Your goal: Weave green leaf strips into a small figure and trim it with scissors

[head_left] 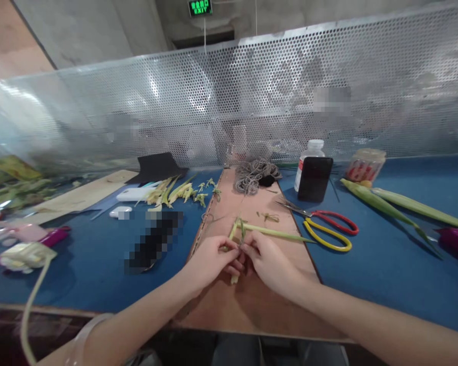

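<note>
Plant strips: the pale green plant strips (275, 232) are at the near-middle of the brown board (221, 310), gathered between the two hands, with their crossing partly hidden by fingers.
Left hand: the left hand (219, 254) is closed in a pinch on the strips, fingertips right up against the other hand's.
Right hand: the right hand (267, 256) is closed too, pinching the same bundle.
Long strip: its long axis runs sideways across the board, tapering to a point on the right, out over the blue table (99, 284) by the scissors handles.
Short stalk: the short stalk (234, 232) runs roughly away from the person, its near end showing below the fingers, its far end leaning slightly right.
Scissors: the scissors (308, 213) lie right of the hands, blades toward the board, their yellow handle close to the long strip's tip and in its line.
Cord: a heap of grey cord (248, 178) sits at the board's far end, a thin strand trailing toward the hands.
Scraps: small plant scraps (270, 217) lie just beyond the long strip.
Phone and bottle: a dark phone (315, 179) stands upright in front of a white-capped bottle (315, 147), beyond the scissors.
Far right: a clear jar (366, 163), and nearer it two long green husks (381, 203).
Left side: cut plant pieces (170, 193), a blurred dark object (154, 241) and brown paper (84, 195).
Behind: a perforated metal screen (175, 101) closes off the table's far side.
</note>
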### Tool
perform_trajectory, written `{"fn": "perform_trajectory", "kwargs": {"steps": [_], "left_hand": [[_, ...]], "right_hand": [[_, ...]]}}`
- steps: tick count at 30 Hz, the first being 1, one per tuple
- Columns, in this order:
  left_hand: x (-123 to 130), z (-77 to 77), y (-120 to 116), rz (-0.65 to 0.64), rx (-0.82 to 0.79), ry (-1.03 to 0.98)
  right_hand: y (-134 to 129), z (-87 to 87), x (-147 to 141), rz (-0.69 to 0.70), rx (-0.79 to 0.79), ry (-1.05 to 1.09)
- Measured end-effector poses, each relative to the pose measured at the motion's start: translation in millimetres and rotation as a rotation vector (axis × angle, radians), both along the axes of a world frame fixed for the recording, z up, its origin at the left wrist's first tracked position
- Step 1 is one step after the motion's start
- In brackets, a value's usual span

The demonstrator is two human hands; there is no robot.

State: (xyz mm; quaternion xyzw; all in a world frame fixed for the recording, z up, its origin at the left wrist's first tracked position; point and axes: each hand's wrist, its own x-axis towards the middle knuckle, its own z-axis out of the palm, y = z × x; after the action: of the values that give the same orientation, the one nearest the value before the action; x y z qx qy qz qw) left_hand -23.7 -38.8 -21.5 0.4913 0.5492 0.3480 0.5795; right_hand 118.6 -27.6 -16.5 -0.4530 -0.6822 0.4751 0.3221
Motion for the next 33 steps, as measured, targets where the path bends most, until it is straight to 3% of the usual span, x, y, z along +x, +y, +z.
{"fn": "perform_trajectory", "kwargs": {"steps": [10, 16, 19, 33], "left_hand": [[1.3, -7.7, -6.1, 0.021, 0.182, 0.005], [1.3, -9.8, -15.5, 0.047, 0.299, 0.052], [1.0, -9.9, -18.3, 0.033, 0.357, 0.063], [1.1, -10.9, -17.5, 0.065, 0.302, 0.053]], "right_hand": [[3.9, -3.0, 3.3, 0.064, -0.025, -0.075], [6.9, -4.1, 4.4, 0.013, 0.408, -0.22], [8.2, -5.7, 5.2, 0.046, 0.492, -0.229], [12.9, -10.4, 3.1, 0.022, 0.393, -0.217]]}}
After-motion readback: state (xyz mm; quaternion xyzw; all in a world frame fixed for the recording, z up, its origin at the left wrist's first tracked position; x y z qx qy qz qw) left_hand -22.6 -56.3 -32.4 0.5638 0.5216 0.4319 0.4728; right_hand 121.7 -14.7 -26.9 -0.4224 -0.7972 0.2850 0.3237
